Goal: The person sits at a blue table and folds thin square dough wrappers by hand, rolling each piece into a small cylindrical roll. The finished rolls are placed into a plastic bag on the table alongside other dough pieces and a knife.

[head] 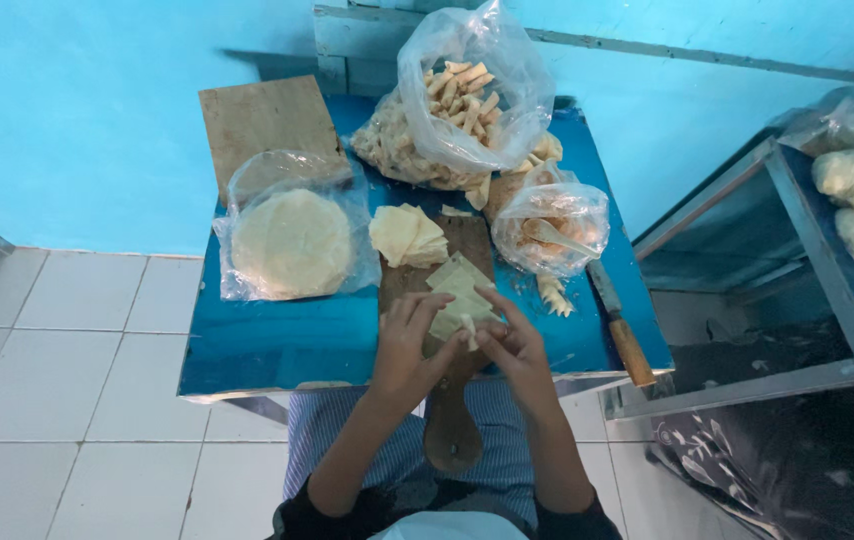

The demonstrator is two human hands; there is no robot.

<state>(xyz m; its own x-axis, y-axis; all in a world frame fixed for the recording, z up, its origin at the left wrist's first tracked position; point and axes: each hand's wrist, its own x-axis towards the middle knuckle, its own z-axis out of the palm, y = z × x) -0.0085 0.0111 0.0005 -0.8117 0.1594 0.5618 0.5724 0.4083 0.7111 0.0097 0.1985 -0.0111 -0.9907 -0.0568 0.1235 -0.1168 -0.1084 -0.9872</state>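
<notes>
Both hands are working just above the wooden paddle board (pixel 450 400): left hand (pixel 409 350) and right hand (pixel 515 345) are pinching a small pastry wrapper piece (pixel 467 328) between the fingertips, apparently mid-fold. Further left, a bag of round wrappers (pixel 292 240) is lying on the blue table (pixel 277 340); cut wrappers (pixel 407 235) are sitting centre, and a knife (pixel 619 325) is resting right. Next move likely needs a tight roll.

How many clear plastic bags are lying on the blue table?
3: one with round flat dough sheets at left, one with rolled pastries at the back, one smaller bag at right. Others may be hidden.
</notes>
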